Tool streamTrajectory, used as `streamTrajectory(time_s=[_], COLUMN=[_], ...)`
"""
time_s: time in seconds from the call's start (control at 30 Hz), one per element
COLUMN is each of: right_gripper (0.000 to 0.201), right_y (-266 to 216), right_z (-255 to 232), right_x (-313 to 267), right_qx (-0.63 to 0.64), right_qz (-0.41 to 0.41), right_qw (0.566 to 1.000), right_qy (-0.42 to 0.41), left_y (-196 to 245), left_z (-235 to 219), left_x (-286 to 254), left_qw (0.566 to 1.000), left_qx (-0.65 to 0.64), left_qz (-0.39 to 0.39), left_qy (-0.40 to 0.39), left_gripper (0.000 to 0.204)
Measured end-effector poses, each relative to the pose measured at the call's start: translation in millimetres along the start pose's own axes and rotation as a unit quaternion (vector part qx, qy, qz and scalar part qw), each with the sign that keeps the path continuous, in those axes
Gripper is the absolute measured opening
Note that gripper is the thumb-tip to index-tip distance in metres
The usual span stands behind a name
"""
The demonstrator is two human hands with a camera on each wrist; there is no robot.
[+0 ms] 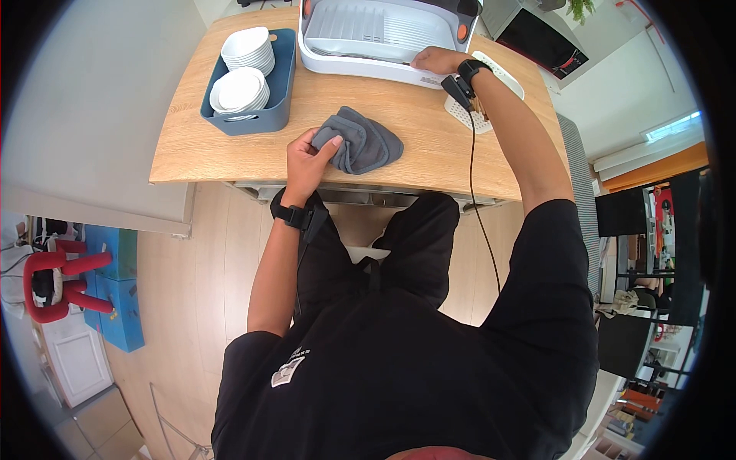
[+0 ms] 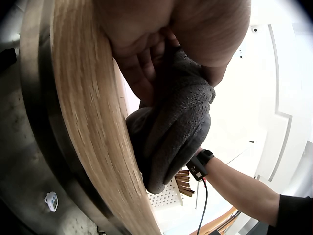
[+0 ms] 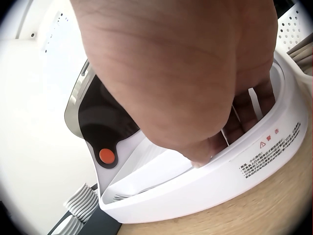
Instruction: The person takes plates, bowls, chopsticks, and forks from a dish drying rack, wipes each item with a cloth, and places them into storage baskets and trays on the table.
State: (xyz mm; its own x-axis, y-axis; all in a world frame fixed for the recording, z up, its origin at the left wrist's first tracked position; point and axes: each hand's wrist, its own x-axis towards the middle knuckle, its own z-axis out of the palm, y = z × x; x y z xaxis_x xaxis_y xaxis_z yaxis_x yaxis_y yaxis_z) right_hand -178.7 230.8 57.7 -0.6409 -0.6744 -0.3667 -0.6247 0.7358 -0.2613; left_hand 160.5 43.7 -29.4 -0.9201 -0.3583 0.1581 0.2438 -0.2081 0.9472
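Note:
My left hand (image 1: 305, 161) grips a dark grey cloth (image 1: 359, 142) near the table's front edge, thumb on top. The bunched cloth (image 2: 178, 127) hangs from the fingers in the left wrist view. My right hand (image 1: 441, 60) reaches over the front rim of a white dish cabinet (image 1: 360, 67), its fingers down in the front trough. A fork (image 3: 120, 197) lies in that trough, tines at the left, its handle running toward my right thumb. The right palm hides much of the fingers, and I cannot tell whether they pinch anything.
A blue-grey bin (image 1: 284, 84) with two stacks of white dishes (image 1: 249, 47) stands at the left. Under my right forearm is a white perforated basket (image 1: 460, 115) with brown sticks (image 2: 183, 183). A black cable (image 1: 479, 215) hangs from the right wrist. A microwave (image 1: 540, 42) is farther right.

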Motion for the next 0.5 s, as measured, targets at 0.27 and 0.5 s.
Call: streamTrajectory(time_s=[0.27,0.5], right_gripper=[0.038,0.030], right_y=[-3.4,3.7], right_z=[-4.5,-3.6], right_x=[-3.9,0.2], right_qx=[0.017,0.098], right_qz=[-0.008,-0.071], right_qw=[1.000,0.992], right_qy=[0.006,0.038], left_y=[-1.4,1.9], left_z=[-2.0,-0.8], left_x=[0.4,-1.3], left_qw=[1.000,1.000], left_qx=[0.001,0.001], left_qz=[-0.003,-0.008], left_qy=[-0.001,0.000], left_gripper=[0.025,0.024])
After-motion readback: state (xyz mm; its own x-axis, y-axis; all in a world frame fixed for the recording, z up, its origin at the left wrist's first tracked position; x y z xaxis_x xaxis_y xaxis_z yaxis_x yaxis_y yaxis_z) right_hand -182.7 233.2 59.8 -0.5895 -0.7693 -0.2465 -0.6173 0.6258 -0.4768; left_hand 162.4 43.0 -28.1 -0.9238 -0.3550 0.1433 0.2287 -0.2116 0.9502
